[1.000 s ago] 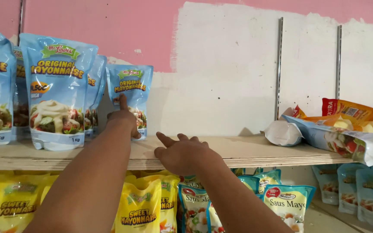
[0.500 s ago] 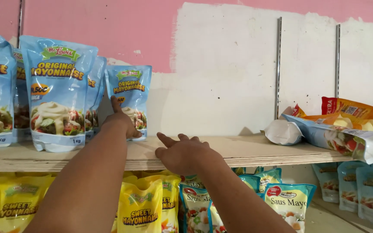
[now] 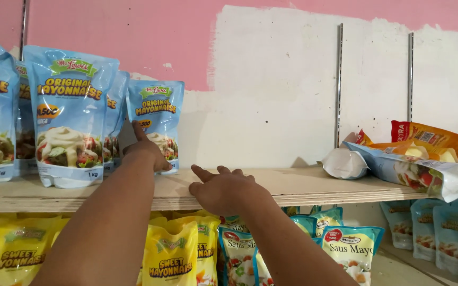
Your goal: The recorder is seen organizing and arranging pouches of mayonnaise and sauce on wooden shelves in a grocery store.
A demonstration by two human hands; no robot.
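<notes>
**Hand steadies a small blue pouch at the back of a wooden shelf**

The small blue sauce pouch point(image 3: 156, 124) stands upright well back on the shelf point(image 3: 303, 185), close to the wall, at the right end of a row of taller blue pouches point(image 3: 70, 114). The left hand point(image 3: 145, 151) reaches in and rests against the pouch's lower front, thumb raised along its face and fingers curled at its base; this grip looks like a light bracing touch rather than a full clasp, seemingly to keep the soft pack from tipping. How far the fingers wrap around it cannot be told, since the hand hides them. The right hand point(image 3: 223, 188) lies flat and open, palm down, on the shelf's front edge just right of the pouch, holding nothing and apparently serving as support.

Toward the shelf's right end, well apart from the hands, a heap of lying packets point(image 3: 420, 159) in blue, orange and white sprawls untidily. The middle of the board is bare pale wood. Below it, yellow pouches point(image 3: 173, 254) and blue-and-white sachets point(image 3: 353, 246) fill a lower shelf. Behind is a pink wall point(image 3: 186, 37) with a rough white patch point(image 3: 271, 95) and two metal shelving rails point(image 3: 338, 85).
</notes>
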